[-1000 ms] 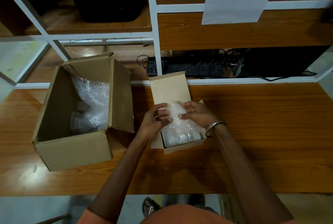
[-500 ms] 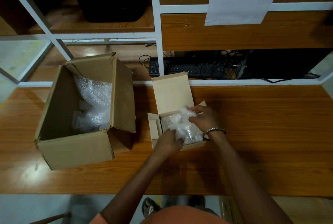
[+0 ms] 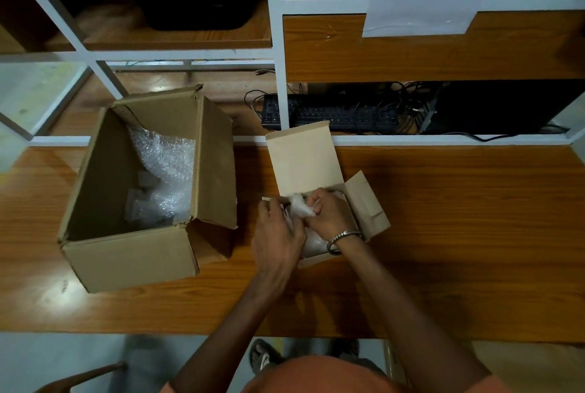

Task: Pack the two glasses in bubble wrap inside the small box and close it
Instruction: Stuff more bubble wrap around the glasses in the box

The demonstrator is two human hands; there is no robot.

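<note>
Bubble wrap (image 3: pixel 300 207) bunches up between my two hands over the small box (image 3: pixel 364 202), which sits open on the wooden bench (image 3: pixel 459 234) with its lid standing up at the far side and one side flap splayed out to the right. My right hand (image 3: pixel 329 215), a metal bracelet (image 3: pixel 343 239) at the wrist, pinches the white wad with curled fingers (image 3: pixel 311 204). My left hand (image 3: pixel 278 240) lies over the near left part of the box, fingers bent against the wrap; whether they actually grip it I cannot tell. More wrap shows pale inside the box beneath my hands, and the glasses themselves cannot be made out. To the left stands a large cardboard box (image 3: pixel 133 253), flaps open, with further bubble wrap inside. A black keyboard (image 3: pixel 332 114) rests on the far shelf.
</note>
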